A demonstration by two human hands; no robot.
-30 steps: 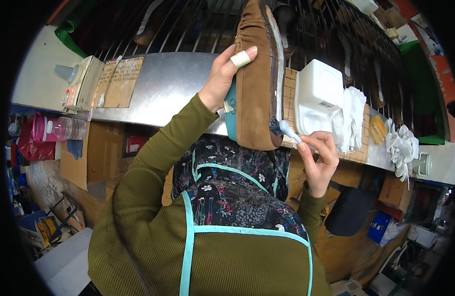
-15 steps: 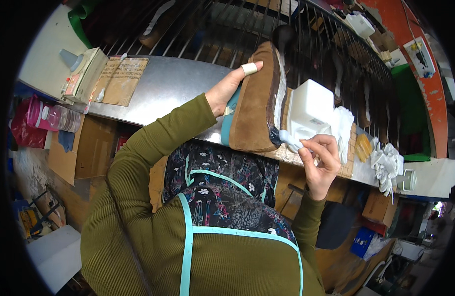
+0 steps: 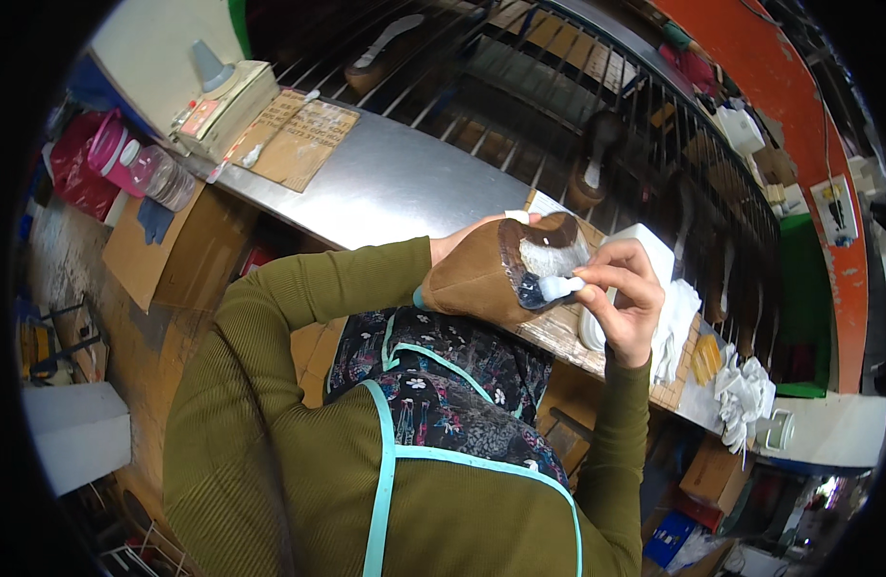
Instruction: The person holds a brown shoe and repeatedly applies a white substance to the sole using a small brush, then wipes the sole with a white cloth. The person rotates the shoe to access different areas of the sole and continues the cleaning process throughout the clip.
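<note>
My left hand (image 3: 454, 238) grips a brown suede shoe upper (image 3: 470, 277) from behind, most of its fingers hidden by it; white tape wraps the thumb. The underside faces right, with a whitish middle and a dark brown rim. A bit of teal, perhaps the last inside, shows at the lower left. Between thumb and fingers, my right hand (image 3: 627, 296) pinches a small brush (image 3: 558, 288) with a white handle. Its dark bristles touch the near end of the underside. Partly behind that hand stands a white plastic container (image 3: 652, 248).
Beyond the metal bench (image 3: 385, 183) runs a rack of bars (image 3: 462, 144) bearing several other shoes. Cardboard (image 3: 303, 144) and a beige box (image 3: 233, 111) lie at the left. White gloves (image 3: 746, 389) and a yellow block (image 3: 705, 359) rest at the right.
The shoe upper has been tipped and turned, so its underside now shows more. My left hand has gone mostly behind it. The brush stays at the underside's near end. The whole view has shifted.
</note>
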